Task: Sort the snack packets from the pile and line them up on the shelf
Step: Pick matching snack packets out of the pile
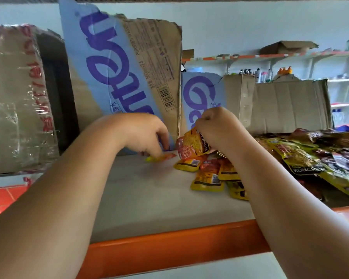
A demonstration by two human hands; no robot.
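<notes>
**Q:** How far along is the sorting?

**Me:** Early, I'd judge. No row of packets shows yet on the shelf (149, 198). Toward nine o'clock of the snacks, my left hand (147, 135) reaches down onto a small orange packet (162, 157) lying flat on the grey board. Blur hides whether my fingers pinch it or only touch it. Just right of it, my right hand (216, 129) pinches an upright packet (191, 144) by its top edge. The lower end of that packet is among the loose yellow packets (207, 181). My hands are apart, each at its own packet. The pile (314, 156) runs out to three o'clock, heaped and mixed, yellow-green with dark red. Nearly everything is left to do.

**Q:** Any writing legible?

**Me:** The taped carton (12, 101) at nine o'clock has red characters too smeared to read. The blue carton (117, 63) at eleven o'clock has big purple letters turned on their side, a barcode and fine print I can't make out. The upright packet shows "KONC". A yellow-green packet (305, 168) at three o'clock reads "KONCHEW".
</notes>
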